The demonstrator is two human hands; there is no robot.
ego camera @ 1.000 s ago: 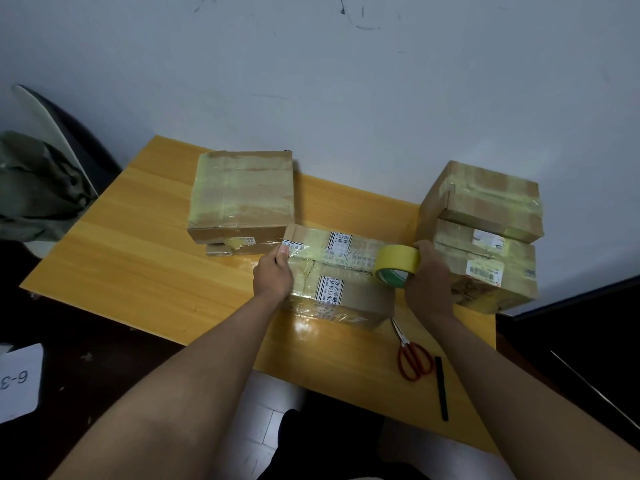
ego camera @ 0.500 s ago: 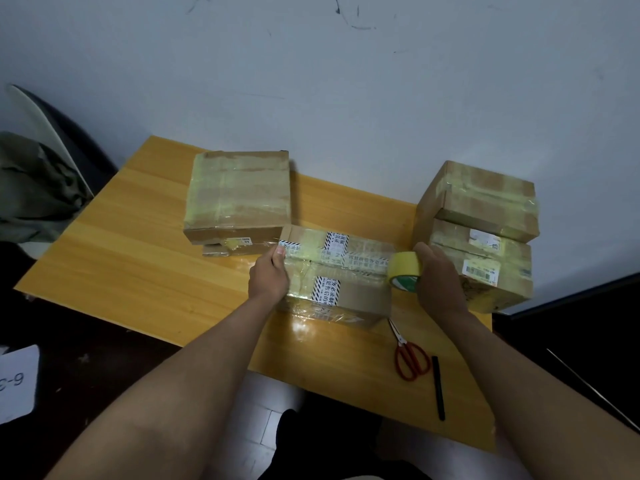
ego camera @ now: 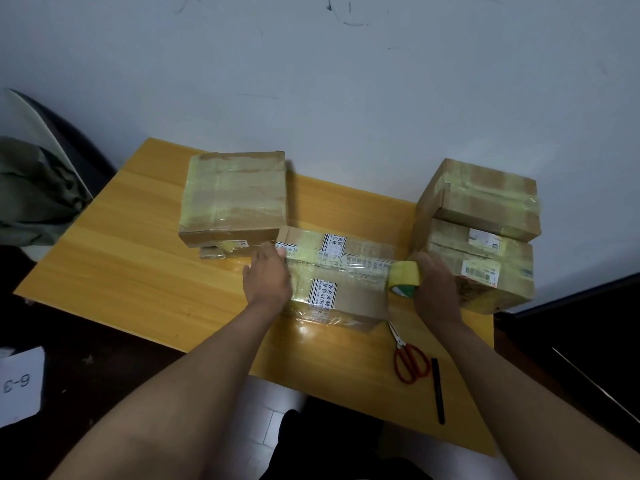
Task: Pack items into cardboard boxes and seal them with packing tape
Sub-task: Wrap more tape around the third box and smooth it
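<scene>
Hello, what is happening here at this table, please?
A person is sealing a cardboard box on the yellow table. The left hand presses the tape end down at the box's left edge, while the right hand grips the yellow tape roll at the right edge. Red scissors lie nearby, untouched.

Scuffed pale wall [ego camera: 346,81] behind wooden table [ego camera: 138,271]

Near right on my yellow wooden table [ego camera: 114,271] lie red-handled scissors [ego camera: 410,363] with a black marker pen [ego camera: 437,389] just beside them. A chair with green cloth [ego camera: 33,192] stands at far left. A white "6-3" card [ego camera: 20,384] lies near left.
</scene>
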